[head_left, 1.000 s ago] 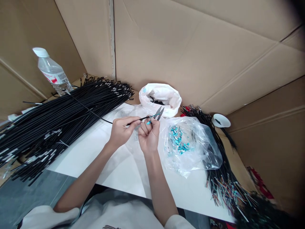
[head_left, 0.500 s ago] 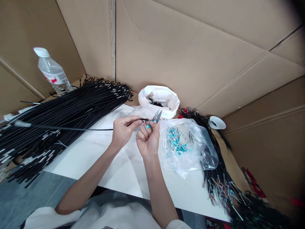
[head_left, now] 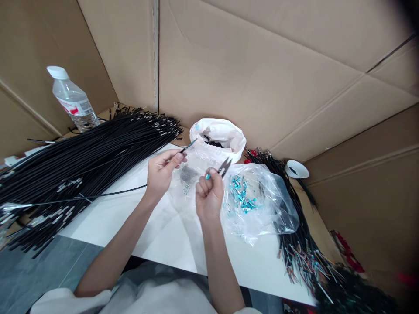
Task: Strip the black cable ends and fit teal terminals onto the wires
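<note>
Between thumb and fingers, my left hand (head_left: pixel 163 168) pinches a black cable (head_left: pixel 126 191) close to its end. That end points up and right, with thin coloured wire showing beyond the black sheath. The cable's other stretch trails left across the bundle. My right hand (head_left: pixel 210 192) is closed around small snips (head_left: pixel 224 166), blades upward and slightly apart. A bit of turquoise foil (head_left: pixel 207 176) shows at its fingers. The snips and the cable end are apart. Just right of my right hand lies a clear plastic bag (head_left: pixel 278 209) with turquoise foil scraps (head_left: pixel 242 196) on it.
A big bundle of black cables (head_left: pixel 98 152) covers the left side, a water bottle (head_left: pixel 75 102) behind it. Ahead stands a white bag (head_left: pixel 234 131) with black bits inside. More cables (head_left: pixel 303 231) with bare wire ends lie right, near a white bowl (head_left: pixel 301 169). Cardboard walls (head_left: pixel 262 65) enclose the table.
My hands have moved apart. The cable end has left the snips' blades and now tilts upward with my left hand. The snips have shifted slightly right and down.
</note>
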### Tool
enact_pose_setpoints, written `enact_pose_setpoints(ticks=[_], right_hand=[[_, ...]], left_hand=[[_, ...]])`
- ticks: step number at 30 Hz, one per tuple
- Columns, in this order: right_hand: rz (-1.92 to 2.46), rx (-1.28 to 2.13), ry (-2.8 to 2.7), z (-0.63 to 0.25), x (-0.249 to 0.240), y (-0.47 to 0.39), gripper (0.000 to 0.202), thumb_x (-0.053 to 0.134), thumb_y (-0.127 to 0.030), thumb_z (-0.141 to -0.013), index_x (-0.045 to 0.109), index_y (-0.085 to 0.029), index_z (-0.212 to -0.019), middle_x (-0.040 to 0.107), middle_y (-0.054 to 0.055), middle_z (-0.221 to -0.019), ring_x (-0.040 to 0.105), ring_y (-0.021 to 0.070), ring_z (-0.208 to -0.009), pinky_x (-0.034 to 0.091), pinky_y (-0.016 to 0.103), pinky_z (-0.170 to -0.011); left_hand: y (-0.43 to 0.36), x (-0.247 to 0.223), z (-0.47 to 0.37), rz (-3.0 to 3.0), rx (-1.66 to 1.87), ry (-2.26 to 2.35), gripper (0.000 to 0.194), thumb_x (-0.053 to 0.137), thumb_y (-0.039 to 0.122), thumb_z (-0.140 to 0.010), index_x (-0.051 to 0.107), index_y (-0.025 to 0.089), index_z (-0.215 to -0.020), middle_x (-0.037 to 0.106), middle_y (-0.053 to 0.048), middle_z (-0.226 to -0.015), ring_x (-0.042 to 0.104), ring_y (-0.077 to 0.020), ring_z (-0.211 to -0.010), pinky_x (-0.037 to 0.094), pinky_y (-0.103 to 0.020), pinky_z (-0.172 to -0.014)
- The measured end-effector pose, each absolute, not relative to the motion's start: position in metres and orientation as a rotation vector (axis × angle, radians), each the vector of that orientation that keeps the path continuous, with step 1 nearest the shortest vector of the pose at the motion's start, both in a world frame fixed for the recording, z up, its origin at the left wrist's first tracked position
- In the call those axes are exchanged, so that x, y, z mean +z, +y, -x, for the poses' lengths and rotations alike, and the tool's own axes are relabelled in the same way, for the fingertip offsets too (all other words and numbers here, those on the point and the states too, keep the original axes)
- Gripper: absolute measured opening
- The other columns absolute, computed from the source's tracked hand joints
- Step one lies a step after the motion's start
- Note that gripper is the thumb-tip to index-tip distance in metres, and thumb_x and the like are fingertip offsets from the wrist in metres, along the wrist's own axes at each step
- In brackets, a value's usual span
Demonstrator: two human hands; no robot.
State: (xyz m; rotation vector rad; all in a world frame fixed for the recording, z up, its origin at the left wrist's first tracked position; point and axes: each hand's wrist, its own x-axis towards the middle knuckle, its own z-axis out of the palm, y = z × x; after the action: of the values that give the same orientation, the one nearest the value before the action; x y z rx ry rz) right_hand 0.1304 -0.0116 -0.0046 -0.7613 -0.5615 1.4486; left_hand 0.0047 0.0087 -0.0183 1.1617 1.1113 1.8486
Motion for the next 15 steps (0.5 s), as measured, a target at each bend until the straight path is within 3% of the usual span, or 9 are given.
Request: enact_pose_setpoints(ticks=[5, 8, 15], right_hand=[[1.284, 0.763, -0.923, -0.215, -0.016, 0.003, 0.030, 0.073, -0.046, -0.071, 0.062, -0.019, -0.076, 0.035, -0.010, -0.054, 0.025, 0.0081, -0.048, 0.023, 0.026, -0.047], [1.730, 0.266, -1.120, -0.273, -0.017, 0.002, 0.027, 0.067, -0.042, -0.077, 0.071, -0.016, -0.076, 0.035, -0.007, -0.051, 0.035, 0.0130, -0.053, 0.031, 0.030, -0.056], [1.871, 0.063, -1.042, -0.315, -0.021, -0.001, 0.015, 0.073, -0.030, -0.071, 0.072, -0.015, -0.075, 0.049, 0.000, -0.057, 0.040, 0.0177, -0.058, 0.029, 0.035, -0.062]], left_hand=[[-0.005, -0.014, -0.005, -1.170, 1.812, 1.123, 0.027, 0.079, 0.044, -0.080, 0.081, 0.018, -0.086, 0.077, -0.005, -0.079, 0.064, -0.0145, -0.069, 0.050, -0.024, -0.060], [-0.009, -0.013, -0.011, -1.195, 1.753, 1.091, 0.020, 0.080, 0.039, -0.079, 0.082, 0.020, -0.085, 0.077, -0.004, -0.077, 0.063, -0.0136, -0.069, 0.049, -0.023, -0.060], [-0.015, -0.013, -0.022, -1.328, 1.566, 1.155, 0.017, 0.077, 0.037, -0.083, 0.082, 0.023, -0.089, 0.078, -0.002, -0.084, 0.070, -0.0168, -0.079, 0.053, -0.025, -0.071]])
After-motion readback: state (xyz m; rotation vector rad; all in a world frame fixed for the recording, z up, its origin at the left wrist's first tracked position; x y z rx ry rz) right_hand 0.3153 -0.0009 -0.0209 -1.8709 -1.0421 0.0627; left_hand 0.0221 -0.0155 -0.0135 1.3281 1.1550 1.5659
